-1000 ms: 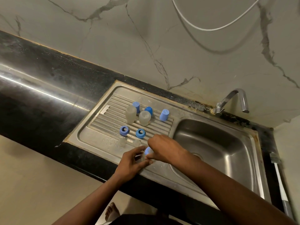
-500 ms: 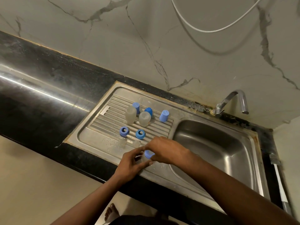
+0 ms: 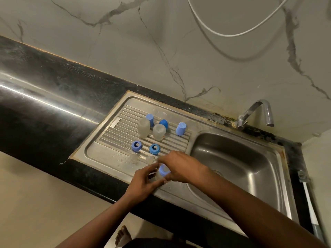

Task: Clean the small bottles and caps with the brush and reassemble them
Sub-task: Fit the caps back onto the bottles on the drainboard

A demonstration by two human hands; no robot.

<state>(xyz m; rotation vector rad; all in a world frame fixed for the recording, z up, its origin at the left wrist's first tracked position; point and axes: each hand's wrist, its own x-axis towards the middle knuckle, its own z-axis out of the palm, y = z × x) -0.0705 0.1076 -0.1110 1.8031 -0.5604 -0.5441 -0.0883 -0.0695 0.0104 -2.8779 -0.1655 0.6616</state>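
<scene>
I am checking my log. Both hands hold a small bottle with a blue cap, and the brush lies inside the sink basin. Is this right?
Not quite. In the head view the brush lies on the dark counter beside the sink basin, not inside it. The left hand and right hand do hold the small bottle with its blue cap.

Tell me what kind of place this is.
Probably a home kitchen: a stainless steel sink with a ribbed drainboard, a metal tap at the wall, and a dark stone counter.
</scene>
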